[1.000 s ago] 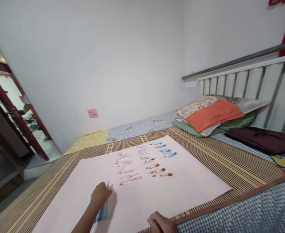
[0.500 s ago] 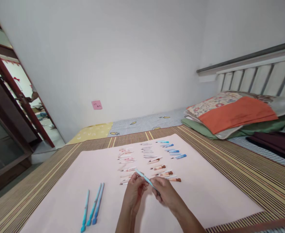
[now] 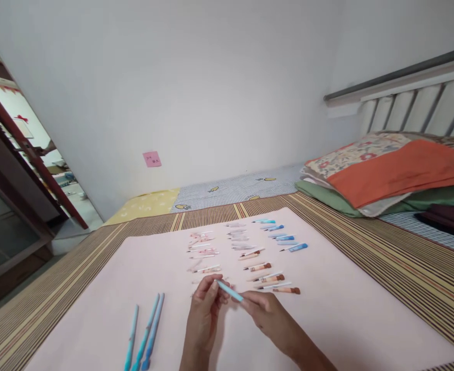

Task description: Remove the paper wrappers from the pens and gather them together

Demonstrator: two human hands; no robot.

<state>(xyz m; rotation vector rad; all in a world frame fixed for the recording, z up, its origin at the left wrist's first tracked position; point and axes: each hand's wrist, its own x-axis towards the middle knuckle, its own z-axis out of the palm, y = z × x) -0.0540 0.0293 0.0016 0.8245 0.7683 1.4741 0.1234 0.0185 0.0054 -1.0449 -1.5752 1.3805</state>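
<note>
A light-blue pen (image 3: 230, 291) is held aslant between my two hands, over the pale pink sheet (image 3: 95, 288). My left hand (image 3: 205, 306) pinches its upper end with thumb and fingers. On the lower right end are the closed fingers of my right hand (image 3: 267, 314), which hide that tip. Three whole blue pens (image 3: 146, 330) lie side by side at the lower left, the bottom ends of some cut off by the frame. Past my hands, pen parts lie in groups: pinkish ones (image 3: 205, 252), pale ones (image 3: 239, 238), brown-ended ones (image 3: 275, 278) and blue ones (image 3: 284, 237).
A striped mat (image 3: 68, 268) spreads under the sheet. Pillows with an orange band (image 3: 404, 170) and dark folded cloth (image 3: 447, 221) rest at the right, below a white headboard (image 3: 412, 111). A pink note (image 3: 151, 159) is on the wall. A doorway stands at the left.
My right hand has shifted slightly to the right and now covers the pen's lower end. Less of the pen's length shows. My left hand has moved slightly left and down.
</note>
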